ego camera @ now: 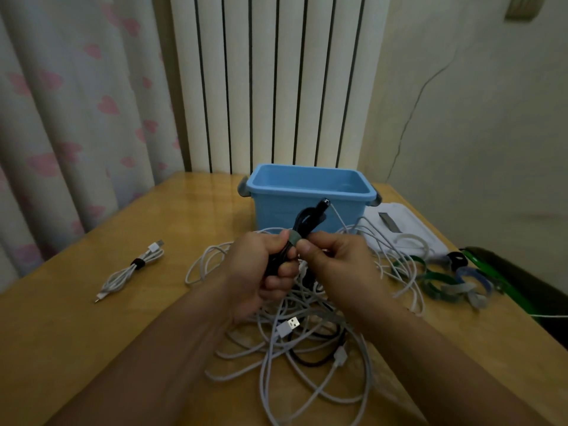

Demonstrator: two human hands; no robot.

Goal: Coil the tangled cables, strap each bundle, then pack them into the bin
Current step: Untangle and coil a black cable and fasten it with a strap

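While the left hand point(261, 265) grips the coiled black cable bundle point(302, 222) and the right hand point(332, 256) pinches its grey strap point(295, 238), strapping is under way; binning in the blue plastic bin point(310, 192) at twelve o'clock likely follows

One bin point(310, 192); two coiled bundles: white point(130, 269), black point(302, 229).
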